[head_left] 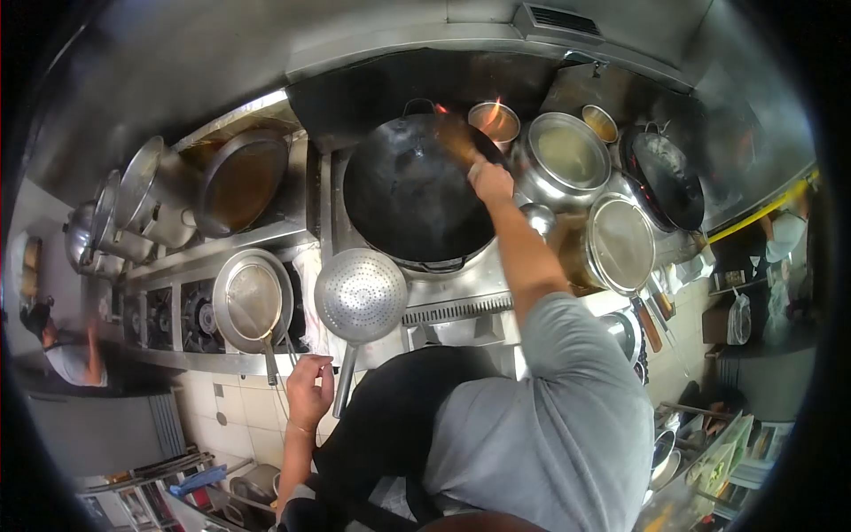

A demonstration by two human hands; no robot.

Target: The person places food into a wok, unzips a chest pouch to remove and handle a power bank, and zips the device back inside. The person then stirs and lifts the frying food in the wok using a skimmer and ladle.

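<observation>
My right hand [490, 180] reaches over the far right side of a large black wok [399, 204]. Its fingers are closed around a brown, motion-blurred wok brush [456, 140], whose end is near the wok's far rim. My left hand [309, 390] is low at the front, its fingers curled; whether anything is inside them is hidden. Just right of it is the handle of a perforated metal strainer [360, 295] in front of the wok. A fine-mesh strainer [253, 300] rests on a round metal vessel to the left.
Flames [498, 111] rise by a small metal pot [494, 124] behind the wok. To the right stand a pot of cloudy liquid [567, 152], a mesh-topped pot [620, 242] and another wok [667, 177]. Large pans [243, 182] line the left; another person [73, 355] is at far left.
</observation>
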